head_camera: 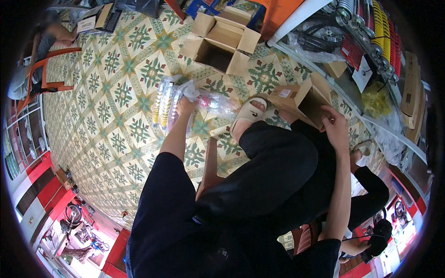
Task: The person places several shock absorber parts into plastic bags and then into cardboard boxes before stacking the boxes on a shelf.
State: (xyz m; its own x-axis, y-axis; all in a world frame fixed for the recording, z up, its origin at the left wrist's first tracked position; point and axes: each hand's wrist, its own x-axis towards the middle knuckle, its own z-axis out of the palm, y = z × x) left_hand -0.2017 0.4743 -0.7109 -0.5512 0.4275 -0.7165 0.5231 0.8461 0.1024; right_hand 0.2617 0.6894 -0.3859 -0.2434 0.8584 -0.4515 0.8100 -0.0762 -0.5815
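Note:
My left hand (186,106) reaches to the tiled floor, its fingers curled on a clear-plastic-wrapped shock absorber (175,116). Left of it lie shock absorbers with yellow coil springs (162,106), also in clear plastic. Another wrapped piece with a red part (205,101) lies to the right, pointing towards my sandalled foot (251,111). With thumb and fingers, my right hand (336,128) grips the edge of a tilted, open cardboard box (286,95) beside my legs. The inside of that box is in shadow.
An open cardboard box (222,43) stands ahead on the floor. To the right, a metal-framed glass case (323,74) holds more shock absorbers (380,31) and bagged parts. A chair leg (210,160) rises by my thigh. A person (34,62) sits far left; another person's arm (354,247) shows lower right.

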